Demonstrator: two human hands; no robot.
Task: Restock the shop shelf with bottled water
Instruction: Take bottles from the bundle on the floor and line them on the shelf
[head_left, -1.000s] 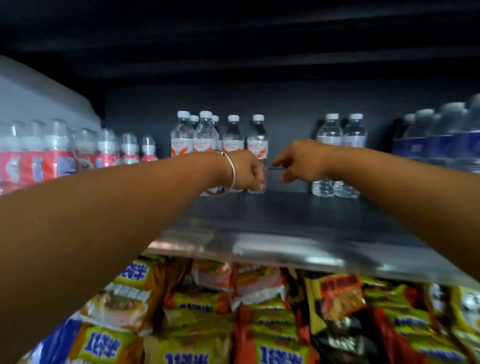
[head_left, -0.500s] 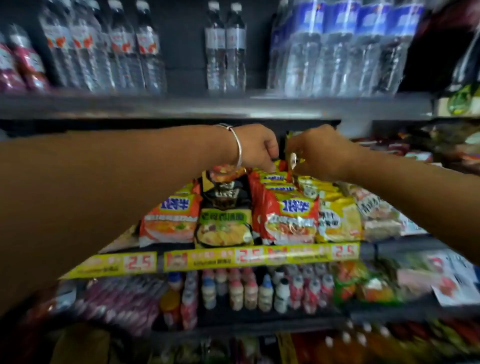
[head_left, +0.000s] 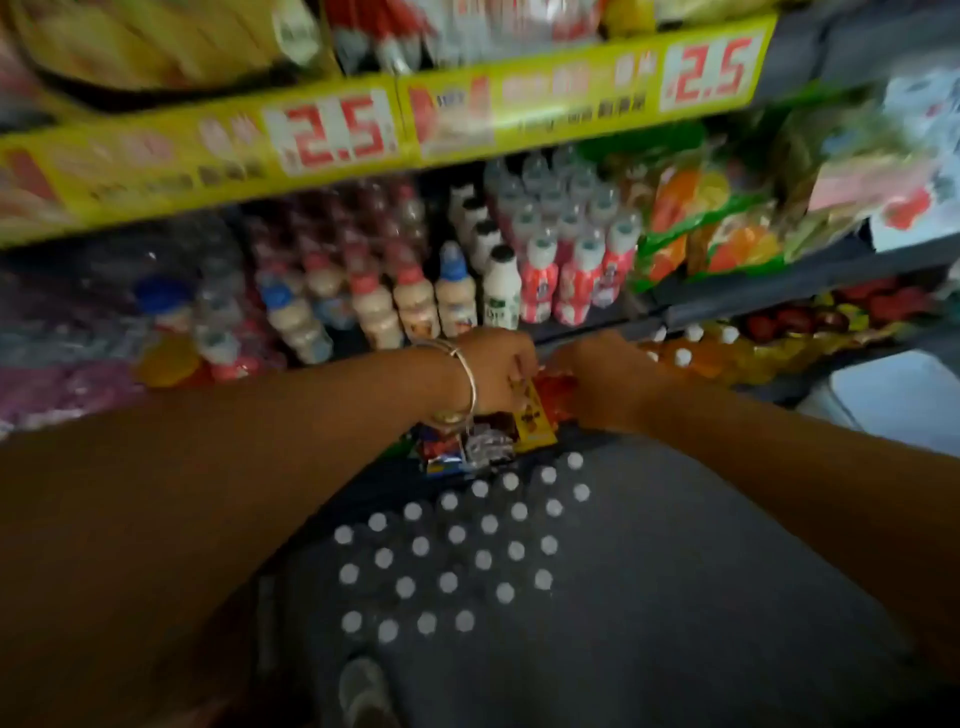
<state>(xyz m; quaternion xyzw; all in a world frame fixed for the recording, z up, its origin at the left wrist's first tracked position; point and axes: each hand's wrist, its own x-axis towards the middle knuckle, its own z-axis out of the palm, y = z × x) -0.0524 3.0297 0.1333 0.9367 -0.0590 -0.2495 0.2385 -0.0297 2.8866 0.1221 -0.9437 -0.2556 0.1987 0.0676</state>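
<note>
A pack of water bottles (head_left: 457, 551) stands on the dark floor below me, seen from above as several rows of white caps. My left hand (head_left: 493, 371), with a silver bangle on the wrist, and my right hand (head_left: 605, 384) are held close together above the far end of the pack, level with the lowest shelf. On both hands the fingers are curled, and I see nothing held in either. The view is blurred. The upper shelf with the water bottles is out of view.
Snack packets (head_left: 530, 426) lie just behind and under my hands. Small drink bottles (head_left: 415, 306) fill the shelf under a yellow price strip (head_left: 337, 140). Orange-filled bottles (head_left: 696, 353) stand right of my hands. A white box (head_left: 898, 400) sits at far right, a shoe (head_left: 363, 691) at the bottom.
My view has swung from the top water shelf down to the floor. Both hands came down together, from beside the shelved bottles to just above the pack.
</note>
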